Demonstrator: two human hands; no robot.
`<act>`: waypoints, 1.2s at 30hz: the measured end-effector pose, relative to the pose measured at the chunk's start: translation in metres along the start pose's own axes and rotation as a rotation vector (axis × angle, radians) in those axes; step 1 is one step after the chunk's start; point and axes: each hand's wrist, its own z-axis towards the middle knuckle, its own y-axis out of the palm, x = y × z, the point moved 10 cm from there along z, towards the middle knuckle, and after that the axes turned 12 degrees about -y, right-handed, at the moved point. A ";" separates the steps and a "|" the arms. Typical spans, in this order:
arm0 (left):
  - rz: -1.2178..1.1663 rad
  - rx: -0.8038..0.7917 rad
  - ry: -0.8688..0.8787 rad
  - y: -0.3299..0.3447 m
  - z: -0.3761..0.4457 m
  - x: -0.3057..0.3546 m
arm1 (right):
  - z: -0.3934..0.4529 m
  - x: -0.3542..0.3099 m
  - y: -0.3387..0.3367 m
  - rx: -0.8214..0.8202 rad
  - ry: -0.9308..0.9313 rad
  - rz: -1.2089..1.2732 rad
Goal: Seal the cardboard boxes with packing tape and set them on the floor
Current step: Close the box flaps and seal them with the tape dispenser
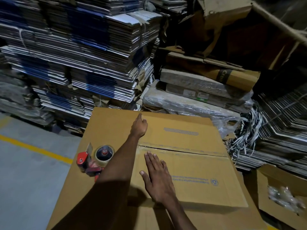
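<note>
A large brown cardboard box [182,163] is seen in the lower middle of the view, its two top flaps closed so that they meet in one seam [182,151] running from left to right. A strip of clear packing tape is laid along this seam, and blue printed lines are visible on both flaps. What the box stands on cannot be told, because its underside is hidden. The right hand [157,178] is laid flat on the near flap, just beside the seam, with the fingers straight and slightly spread and nothing held in it. The left hand [139,126] is stretched over the far flap near the far edge of the box; its forefinger is pointed forward and touches the cardboard, while the other fingers are loosely bent and hold nothing. A red tape dispenser [89,161] with a roll of clear tape [104,153] is placed on the left part of the box top, just beside the left forearm. Behind the box, tall stacks of flattened cartons [74,55] are piled, and some bundles wrapped in plastic film [191,105] are seen to the right. At the right edge an open carton [269,183] with clear plastic inside is standing. On the left, a grey floor [25,180] with a yellow line [36,149] is visible.
</note>
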 end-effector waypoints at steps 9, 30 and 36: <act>-0.105 0.043 -0.043 -0.004 0.008 -0.009 | 0.002 0.000 -0.001 0.017 -0.012 0.011; 0.142 0.007 -0.050 -0.016 -0.022 -0.016 | 0.001 0.001 0.004 0.014 0.020 0.004; 0.078 -0.077 -0.058 -0.006 -0.072 -0.047 | 0.002 0.000 0.004 0.007 0.022 -0.023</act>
